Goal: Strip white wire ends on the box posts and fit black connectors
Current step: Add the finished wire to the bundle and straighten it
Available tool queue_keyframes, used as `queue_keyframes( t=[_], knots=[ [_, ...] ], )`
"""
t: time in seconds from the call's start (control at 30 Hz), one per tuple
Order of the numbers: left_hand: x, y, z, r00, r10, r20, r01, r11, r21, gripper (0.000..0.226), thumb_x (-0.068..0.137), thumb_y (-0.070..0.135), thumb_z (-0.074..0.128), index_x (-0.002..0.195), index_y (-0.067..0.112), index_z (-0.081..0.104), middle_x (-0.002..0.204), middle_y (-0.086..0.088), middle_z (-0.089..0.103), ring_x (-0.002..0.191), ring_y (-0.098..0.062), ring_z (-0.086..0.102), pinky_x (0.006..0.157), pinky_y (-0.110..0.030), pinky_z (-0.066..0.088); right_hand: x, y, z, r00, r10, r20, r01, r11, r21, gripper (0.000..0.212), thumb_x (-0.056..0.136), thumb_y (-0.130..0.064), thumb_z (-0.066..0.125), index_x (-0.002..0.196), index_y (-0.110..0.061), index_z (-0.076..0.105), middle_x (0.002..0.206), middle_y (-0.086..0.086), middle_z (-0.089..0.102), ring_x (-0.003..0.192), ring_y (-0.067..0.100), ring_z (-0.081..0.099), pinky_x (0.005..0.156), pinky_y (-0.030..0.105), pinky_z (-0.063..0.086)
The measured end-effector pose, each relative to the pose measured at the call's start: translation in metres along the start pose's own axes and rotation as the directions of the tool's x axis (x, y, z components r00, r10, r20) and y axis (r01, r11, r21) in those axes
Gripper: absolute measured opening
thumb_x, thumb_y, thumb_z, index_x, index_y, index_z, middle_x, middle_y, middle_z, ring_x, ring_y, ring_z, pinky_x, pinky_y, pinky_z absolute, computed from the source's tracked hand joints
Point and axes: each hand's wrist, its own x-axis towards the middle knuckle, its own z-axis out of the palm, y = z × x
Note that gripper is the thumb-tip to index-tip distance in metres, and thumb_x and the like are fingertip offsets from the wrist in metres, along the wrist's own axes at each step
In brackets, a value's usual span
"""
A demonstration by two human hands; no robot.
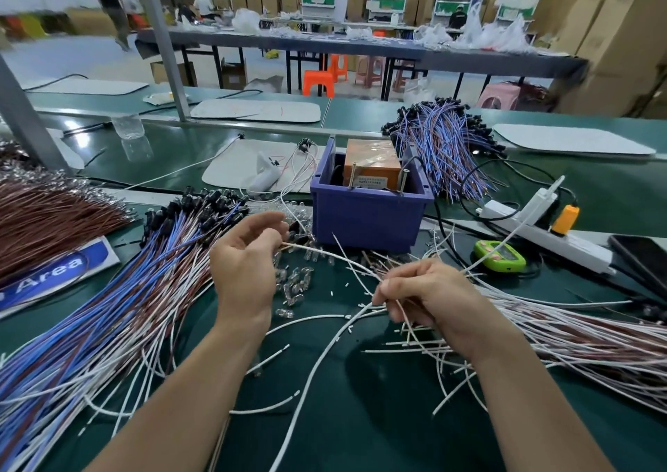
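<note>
Wires, white ones, lie heaped on the green table in front of the blue box and to its right. The right hand rests at the edge of this heap, its fingers curled round a bunch of white wires. One white wire runs from that fist up to the left hand, which is front-left of the box. The left thumb and curled fingers pinch the wire's bare end, close to the box's front wall but not touching it. Small clear bulbs lie between the hands, just in front of the box.

Left of the box, a thick fan of blue and brown wires ends in black connectors. Right of the box lie a green gadget and a white power strip with an orange plug.

Inside the box sits an orange block, and two thin metal posts stand upright at its near edge, with no wire on them. Behind the box to the right lies another bundle of blue and brown wires.
</note>
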Motion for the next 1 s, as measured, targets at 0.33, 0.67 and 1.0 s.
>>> queue_keyframes(
  t=[0.33, 0.67, 1.0],
  knots=[
    [-0.012, 0.002, 0.006, 0.958, 0.068, 0.280, -0.123, 0.975, 0.185, 0.039, 0.043, -0.001, 0.033, 0.046, 0.017, 0.068, 0.043, -0.006, 0.056, 0.043, -0.016, 0.048, 0.044, -0.023, 0.039, 0.006, 0.000, -0.003, 0.960, -0.120, -0.253, 0.122, 0.993, -0.007, 0.020, 0.097, -0.015, 0.066, 0.086, -0.015, 0.083, 0.086, 0.011, 0.079, 0.054, 0.019, 0.058, 0.059, 0.025, 0.052],
    [-0.024, -0.003, 0.017, 0.866, 0.027, 0.500, -0.106, 0.986, 0.130, 0.032, 0.041, -0.003, 0.034, 0.040, 0.020, 0.056, 0.040, -0.002, 0.049, 0.051, -0.023, 0.052, 0.051, -0.019, 0.044, 0.017, -0.002, 0.035, 0.938, -0.218, -0.271, 0.252, 0.963, 0.096, 0.020, 0.094, -0.008, 0.069, 0.088, -0.020, 0.084, 0.079, 0.012, 0.077, 0.047, 0.013, 0.055, 0.043, 0.018, 0.040],
    [-0.026, -0.003, 0.021, 0.850, 0.051, 0.524, -0.121, 0.988, 0.101, 0.043, 0.045, -0.003, 0.033, 0.053, 0.019, 0.068, 0.046, -0.003, 0.055, 0.048, -0.017, 0.048, 0.049, -0.023, 0.038, 0.013, -0.001, 0.037, 0.925, -0.259, -0.280, 0.265, 0.964, -0.015, 0.013, 0.083, -0.027, 0.076, 0.074, -0.018, 0.080, 0.065, 0.013, 0.071, 0.042, 0.015, 0.036, 0.042, 0.023, 0.028]
  ],
)
